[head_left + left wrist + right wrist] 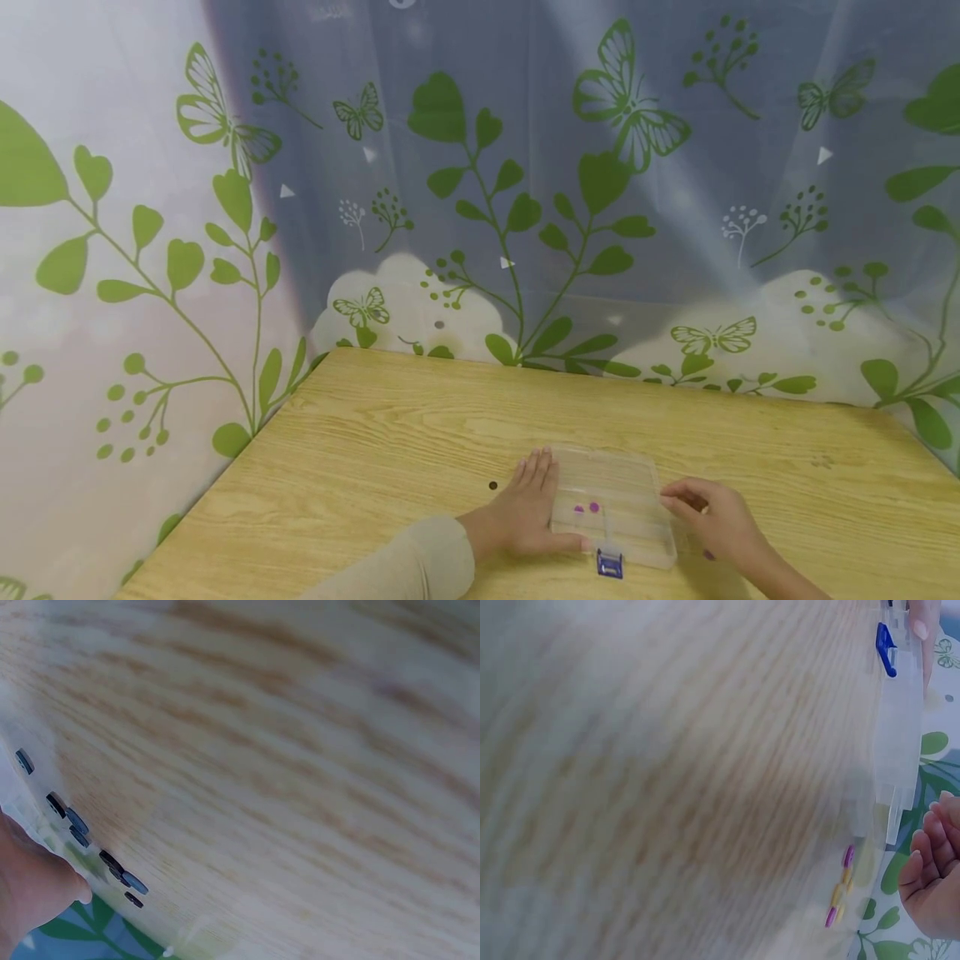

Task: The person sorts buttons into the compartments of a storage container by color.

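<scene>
Clear plastic storage box (630, 475): on counter (375, 417), blue clasp (610, 564) at 6 o'clock | left hand (525, 512): touches box's 9 o'clock side, fingers straight, thumb apart | right hand (712, 512): fingertips together; box at their 9 o'clock, grip cannot be told

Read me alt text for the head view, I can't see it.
A person's left hand lies along the left side of a clear plastic box; the right hand is at its right edge. The box, with a blue latch, sits on a wood-grain table, a leafy backdrop behind.
</scene>
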Available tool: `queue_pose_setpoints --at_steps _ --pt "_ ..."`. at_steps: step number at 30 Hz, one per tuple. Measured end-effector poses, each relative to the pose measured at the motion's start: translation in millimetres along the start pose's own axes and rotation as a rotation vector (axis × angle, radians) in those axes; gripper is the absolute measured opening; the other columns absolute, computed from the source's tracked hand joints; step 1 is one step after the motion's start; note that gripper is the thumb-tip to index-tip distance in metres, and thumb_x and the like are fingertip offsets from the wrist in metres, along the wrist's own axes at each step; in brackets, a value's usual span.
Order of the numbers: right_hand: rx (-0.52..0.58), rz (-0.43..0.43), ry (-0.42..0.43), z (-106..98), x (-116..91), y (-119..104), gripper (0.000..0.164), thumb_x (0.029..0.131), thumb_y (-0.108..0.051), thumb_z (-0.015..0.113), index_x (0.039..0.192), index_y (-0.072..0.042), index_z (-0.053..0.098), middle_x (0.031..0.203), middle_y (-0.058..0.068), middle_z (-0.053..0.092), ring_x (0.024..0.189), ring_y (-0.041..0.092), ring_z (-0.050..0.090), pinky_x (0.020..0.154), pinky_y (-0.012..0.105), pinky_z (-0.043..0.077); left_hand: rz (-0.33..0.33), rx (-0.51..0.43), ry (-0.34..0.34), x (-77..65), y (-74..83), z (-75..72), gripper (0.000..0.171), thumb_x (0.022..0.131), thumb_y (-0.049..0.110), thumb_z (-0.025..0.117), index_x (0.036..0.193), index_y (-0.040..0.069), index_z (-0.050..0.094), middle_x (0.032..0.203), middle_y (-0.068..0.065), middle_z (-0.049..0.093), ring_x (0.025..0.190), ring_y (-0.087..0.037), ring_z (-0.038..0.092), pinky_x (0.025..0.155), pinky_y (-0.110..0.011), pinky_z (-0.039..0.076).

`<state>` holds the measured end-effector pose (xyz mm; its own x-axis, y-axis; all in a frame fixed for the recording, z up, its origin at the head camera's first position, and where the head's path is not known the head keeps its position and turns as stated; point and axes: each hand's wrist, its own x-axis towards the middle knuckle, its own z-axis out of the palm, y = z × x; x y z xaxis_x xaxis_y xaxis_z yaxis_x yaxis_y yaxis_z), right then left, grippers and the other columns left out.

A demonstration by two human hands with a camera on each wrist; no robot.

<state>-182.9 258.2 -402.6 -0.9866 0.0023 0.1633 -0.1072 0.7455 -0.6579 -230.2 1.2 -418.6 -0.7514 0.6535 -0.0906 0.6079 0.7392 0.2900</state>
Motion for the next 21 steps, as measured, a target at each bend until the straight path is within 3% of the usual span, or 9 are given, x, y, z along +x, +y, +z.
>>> queue_pose_setpoints --at_steps 21 --pt "-0.081 0.040 -0.033 -19.6 -13.1 27.7 0.017 0.088 -0.015 0.062 0.097 -0.002 0.068 0.082 0.001 0.069 0.063 -0.006 0.050 0.056 0.018 0.045 0.005 -0.020 -0.011 1.1 -2.9 2.3 0.107 0.080 0.076 0.039 0.148 0.000 0.004 0.155 -0.019 -0.004 0.144 -0.031 -0.002 0.118 -0.040 0.006"
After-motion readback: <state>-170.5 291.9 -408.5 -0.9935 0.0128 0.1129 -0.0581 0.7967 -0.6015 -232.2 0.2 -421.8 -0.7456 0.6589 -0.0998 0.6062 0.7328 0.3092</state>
